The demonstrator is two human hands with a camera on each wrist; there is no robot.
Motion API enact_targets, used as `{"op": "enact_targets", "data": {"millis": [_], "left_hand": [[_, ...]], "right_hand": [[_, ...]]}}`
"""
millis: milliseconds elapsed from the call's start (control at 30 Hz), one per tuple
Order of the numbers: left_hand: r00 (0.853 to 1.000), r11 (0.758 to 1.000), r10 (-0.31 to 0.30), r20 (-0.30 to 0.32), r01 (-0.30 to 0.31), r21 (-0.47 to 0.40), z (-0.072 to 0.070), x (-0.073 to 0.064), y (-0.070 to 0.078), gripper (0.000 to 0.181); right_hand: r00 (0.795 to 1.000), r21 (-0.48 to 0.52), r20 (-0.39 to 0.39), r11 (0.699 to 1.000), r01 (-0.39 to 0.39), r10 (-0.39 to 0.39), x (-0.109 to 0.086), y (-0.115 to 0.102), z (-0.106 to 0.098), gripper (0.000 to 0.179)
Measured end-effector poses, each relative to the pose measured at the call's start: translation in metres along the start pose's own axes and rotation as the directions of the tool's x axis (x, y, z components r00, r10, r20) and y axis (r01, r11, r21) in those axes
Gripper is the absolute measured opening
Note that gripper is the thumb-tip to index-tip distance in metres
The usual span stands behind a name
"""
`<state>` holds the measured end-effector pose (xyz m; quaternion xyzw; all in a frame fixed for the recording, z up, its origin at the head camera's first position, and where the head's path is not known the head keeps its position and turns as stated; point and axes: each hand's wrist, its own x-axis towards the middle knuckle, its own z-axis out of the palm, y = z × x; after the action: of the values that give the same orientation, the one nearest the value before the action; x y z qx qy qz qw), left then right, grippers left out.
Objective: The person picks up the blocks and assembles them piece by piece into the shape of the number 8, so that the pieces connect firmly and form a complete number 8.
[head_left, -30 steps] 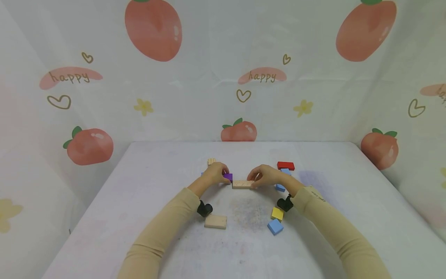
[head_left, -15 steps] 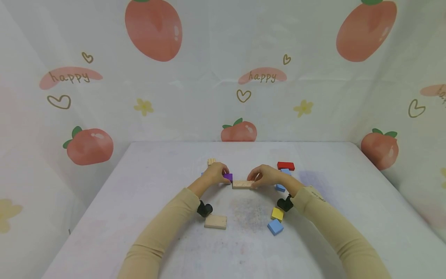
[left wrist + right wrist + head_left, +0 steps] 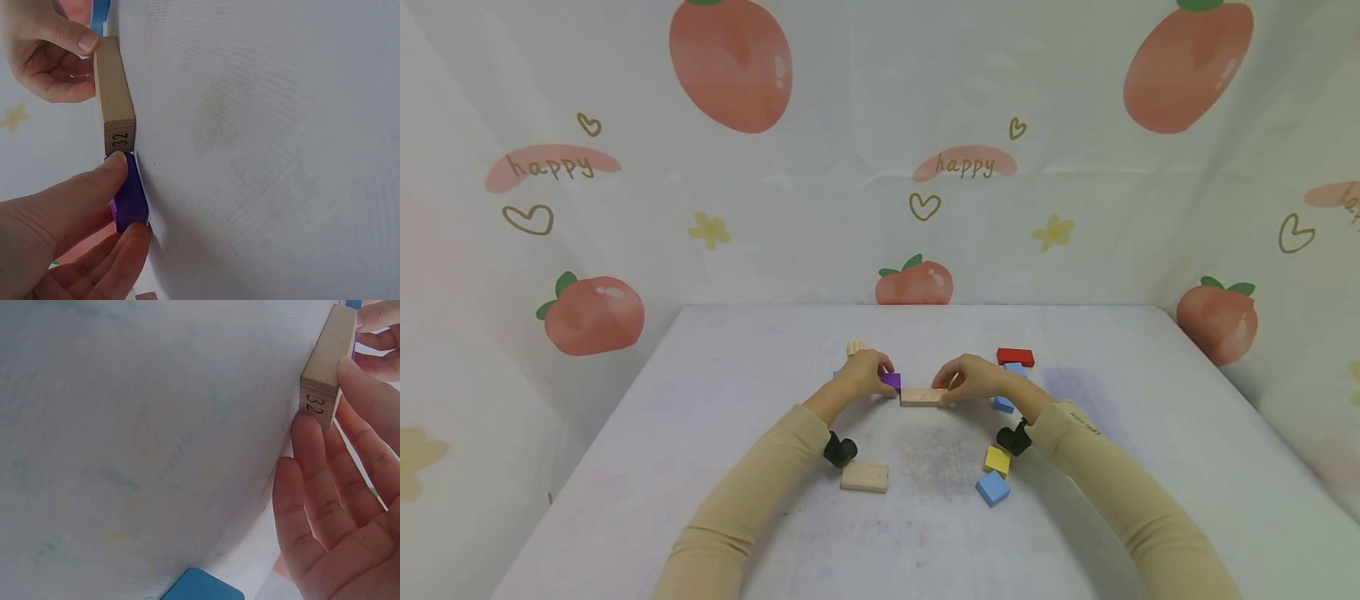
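Observation:
Near the middle of the white table, my left hand (image 3: 863, 373) pinches a purple block (image 3: 132, 199) between thumb and fingertips. A long plain wooden block (image 3: 919, 397) marked 32 lies at the purple block's right. Its left end meets the purple block in the left wrist view. My right hand (image 3: 976, 377) holds that wooden block by its right end, thumb on the near side and fingers at the end and behind. In the head view, the left hand covers part of the purple block. Both blocks are at table level.
Behind the left hand are a ridged wooden block (image 3: 854, 347) and a partly hidden blue block (image 3: 837, 374). Around the right hand lie a red block (image 3: 1015, 357) and blue blocks (image 3: 1003, 404). Closer in are a flat wooden block (image 3: 865, 477), a yellow block (image 3: 997, 460) and a blue block (image 3: 993, 488).

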<state>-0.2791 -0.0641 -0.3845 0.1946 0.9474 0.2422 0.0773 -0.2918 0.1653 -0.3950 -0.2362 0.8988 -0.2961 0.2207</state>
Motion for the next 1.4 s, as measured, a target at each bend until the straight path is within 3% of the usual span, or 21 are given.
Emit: {"op": "enact_targets", "data": {"millis": [133,433,700,933,1167,1400], "left_hand": [[1.0,1.0,-0.004,0.011,0.004,-0.009,0.005,0.007,-0.007,0.041],[1.0,0.999,0.012,-0.016,-0.012,-0.051,-0.006,-0.002,-0.013,0.041],[1.0,0.991,-0.006,-0.026,0.003,-0.134,-0.029,-0.025,-0.032,0.042],[0.997,0.985,-0.072,-0.018,0.068,-0.157,-0.043,-0.045,-0.057,0.042],[0.991,0.98,-0.129,0.026,0.131,-0.148,-0.042,-0.058,-0.074,0.039],[0.99,0.978,-0.133,0.053,0.14,-0.155,-0.035,-0.069,-0.083,0.042]], "right_hand": [[1.0,-0.003,0.001,1.0,0.006,-0.006,0.0,0.0,0.0,0.025],[1.0,0.001,-0.006,1.0,0.03,-0.03,-0.002,0.005,-0.001,0.026],[1.0,0.01,-0.009,1.0,0.029,-0.029,0.0,0.008,0.0,0.026],[1.0,0.008,-0.006,1.0,0.011,-0.011,0.0,0.008,0.0,0.026],[1.0,0.012,-0.013,1.0,0.007,-0.007,-0.001,0.007,0.001,0.026],[1.0,0.015,-0.015,1.0,0.001,-0.001,-0.002,0.006,0.002,0.025]]}}
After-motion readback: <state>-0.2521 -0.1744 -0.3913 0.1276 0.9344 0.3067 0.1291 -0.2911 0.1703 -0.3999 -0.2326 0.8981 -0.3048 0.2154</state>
